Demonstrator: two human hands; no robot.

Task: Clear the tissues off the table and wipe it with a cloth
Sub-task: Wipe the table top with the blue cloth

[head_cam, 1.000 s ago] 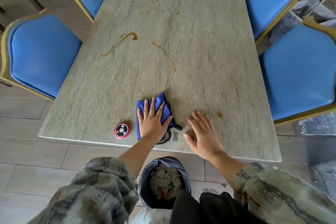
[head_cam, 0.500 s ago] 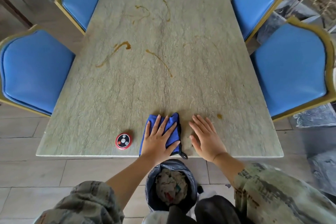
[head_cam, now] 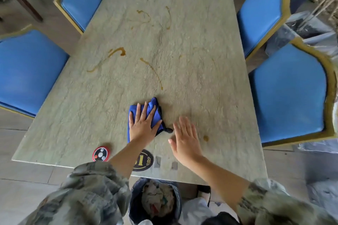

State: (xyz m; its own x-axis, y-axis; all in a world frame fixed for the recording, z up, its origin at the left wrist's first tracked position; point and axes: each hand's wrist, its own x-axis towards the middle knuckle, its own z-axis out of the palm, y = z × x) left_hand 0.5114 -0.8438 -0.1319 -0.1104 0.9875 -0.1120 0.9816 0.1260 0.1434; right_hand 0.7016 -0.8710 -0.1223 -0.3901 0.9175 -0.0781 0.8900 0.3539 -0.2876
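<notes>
Cloth (head_cam: 153, 113) pushed farther, left hand (head_cam: 142, 126) atop

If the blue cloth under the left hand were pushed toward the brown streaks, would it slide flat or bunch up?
The blue cloth looks soft and already folded unevenly, so it would probably bunch at the leading edge. The left hand lies flat across it, which likely keeps most of it sliding. The table looks smooth, so drag seems low.
</notes>
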